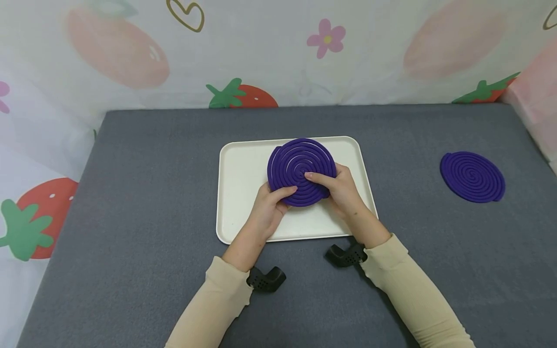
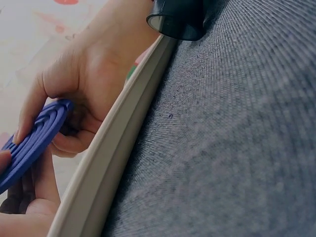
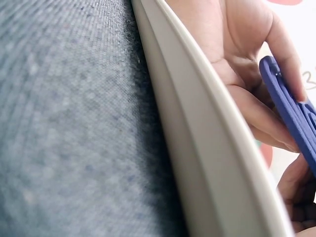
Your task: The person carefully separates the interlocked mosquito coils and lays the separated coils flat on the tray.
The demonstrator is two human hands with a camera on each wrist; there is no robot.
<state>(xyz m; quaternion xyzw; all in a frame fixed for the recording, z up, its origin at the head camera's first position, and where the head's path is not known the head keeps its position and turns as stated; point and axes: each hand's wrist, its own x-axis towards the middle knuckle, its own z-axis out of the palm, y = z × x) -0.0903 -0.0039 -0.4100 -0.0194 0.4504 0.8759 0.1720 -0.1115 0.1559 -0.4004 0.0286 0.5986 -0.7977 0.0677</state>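
Both hands hold a purple spiral trivet (image 1: 302,166) above a cream tray (image 1: 243,188) in the head view. The left hand (image 1: 270,208) pinches its lower left edge, thumb lying on the coils. At the lower right edge the right hand (image 1: 341,191) grips it, its thumb reaching near the spiral's centre. The fingers curl underneath, mostly hidden from above. Seen nearly edge-on, the trivet (image 2: 37,133) is tilted in the left wrist view. In the right wrist view the trivet (image 3: 289,108) shows between thumb and fingers, partly cut off by the frame.
A second purple spiral trivet (image 1: 472,177) lies flat on the grey cloth-covered table (image 1: 143,203) to the right. Behind the table hangs a curtain (image 1: 278,58) printed with strawberries and flowers. Black cameras (image 1: 266,279) are worn on both wrists.
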